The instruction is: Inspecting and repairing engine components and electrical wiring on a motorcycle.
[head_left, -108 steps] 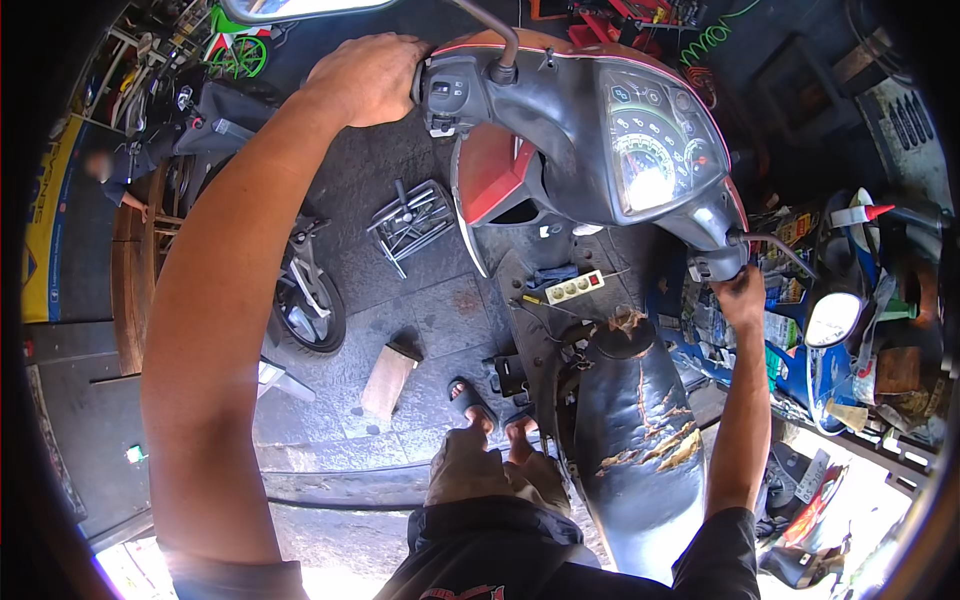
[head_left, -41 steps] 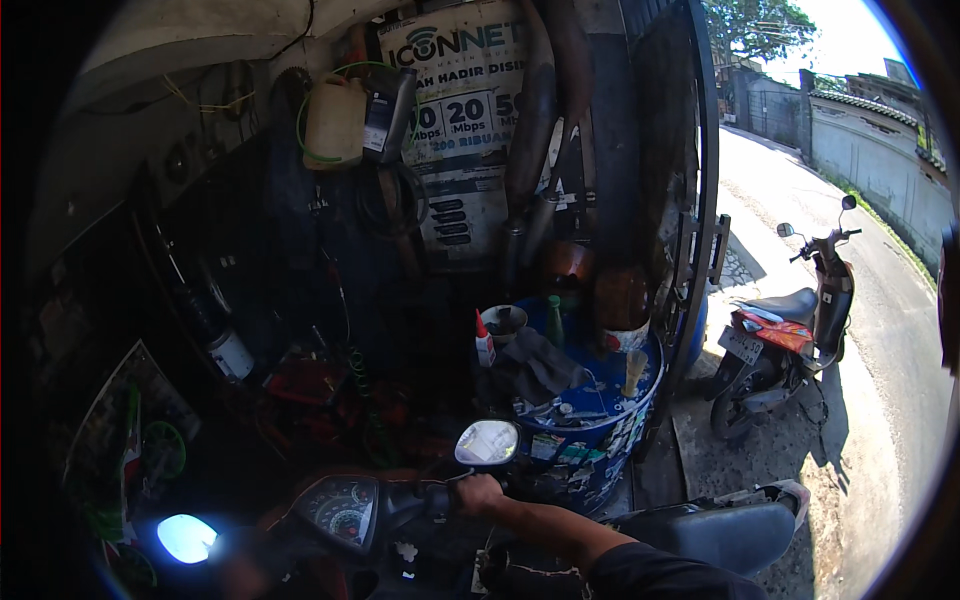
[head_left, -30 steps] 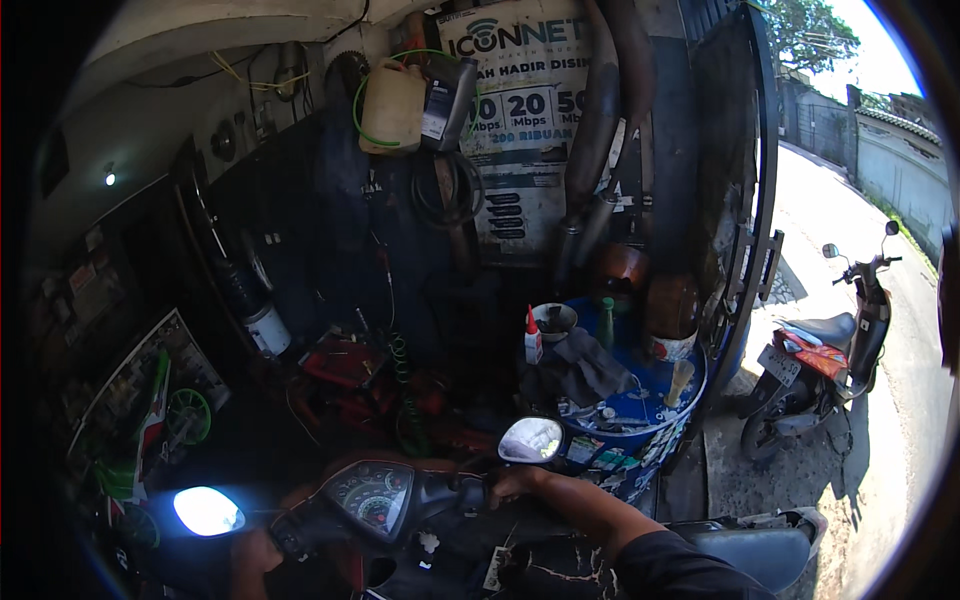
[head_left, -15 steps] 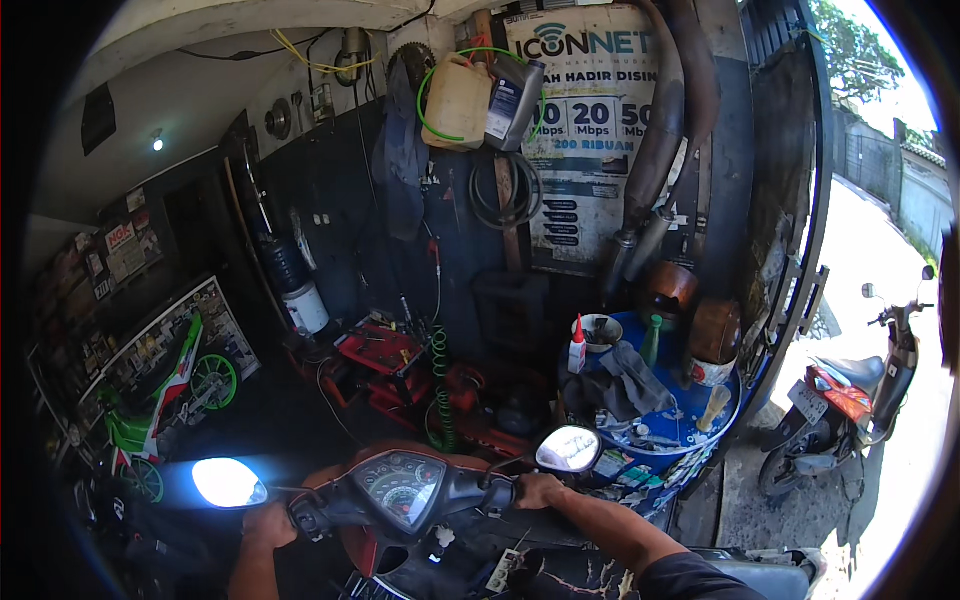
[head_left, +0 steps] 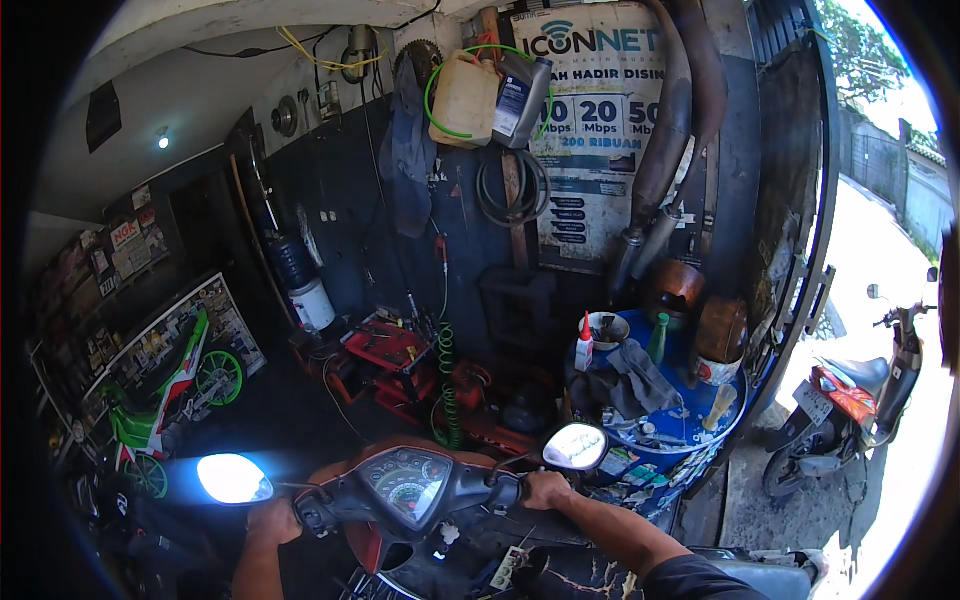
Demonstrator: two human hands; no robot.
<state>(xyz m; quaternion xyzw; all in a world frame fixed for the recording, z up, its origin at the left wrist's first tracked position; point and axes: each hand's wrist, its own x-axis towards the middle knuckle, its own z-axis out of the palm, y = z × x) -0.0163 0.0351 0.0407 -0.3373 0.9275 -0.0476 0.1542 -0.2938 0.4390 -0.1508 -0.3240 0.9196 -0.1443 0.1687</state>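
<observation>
I see a red and black scooter's handlebar at the bottom, with its dashboard (head_left: 400, 485) between my hands. My left hand (head_left: 276, 521) is closed round the left grip, below the brightly reflecting left mirror (head_left: 232, 478). On the right grip, my right hand (head_left: 546, 492) has its fingers wrapped round, just below the right mirror (head_left: 573, 446). The torn black seat (head_left: 590, 572) shows under my right forearm.
A blue drum (head_left: 686, 417) holding bottles and rags stands right of the handlebar. A red tool cart (head_left: 380, 350) and green coiled hose are ahead; a green motorbike (head_left: 165, 395) stands left. Jugs (head_left: 462, 97) hang on the wall. Another scooter (head_left: 850, 410) is outside.
My view has turned up from the floor and scooter to the wall, then slightly leftward. Both hands remain on the grips where seen; the left one has come back into view at the bottom.
</observation>
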